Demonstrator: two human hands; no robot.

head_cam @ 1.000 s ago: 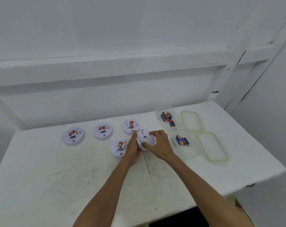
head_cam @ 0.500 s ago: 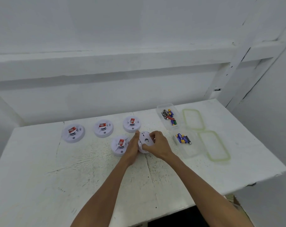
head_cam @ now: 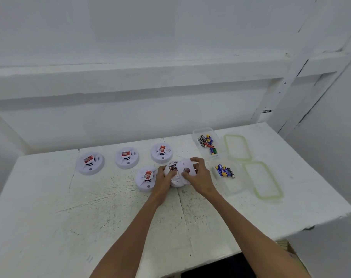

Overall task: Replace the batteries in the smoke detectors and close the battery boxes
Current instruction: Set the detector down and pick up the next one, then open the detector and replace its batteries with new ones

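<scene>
A white round smoke detector (head_cam: 175, 180) sits mid-table with its back plate (head_cam: 187, 167) lifted off to the right, and a dark battery (head_cam: 173, 168) shows inside. My left hand (head_cam: 164, 182) grips the detector body from the left. My right hand (head_cam: 200, 177) holds the round back plate by its edge. Several other detectors lie face up with red labels: one at the far left (head_cam: 90, 163), one beside it (head_cam: 127, 158), one behind my hands (head_cam: 161, 152), and one just left of my left hand (head_cam: 145, 178).
A clear box (head_cam: 197, 133) at the back right holds several mixed batteries (head_cam: 207, 143). A second clear box (head_cam: 233, 187) nearer me holds blue batteries (head_cam: 223, 171). Two green-rimmed lids (head_cam: 237, 146) (head_cam: 264, 180) lie to their right. The white table (head_cam: 90, 217) ends in a ragged front right edge.
My right hand has pulled the back plate away from the detector, uncovering the battery inside. Both hands stay on the same detector.
</scene>
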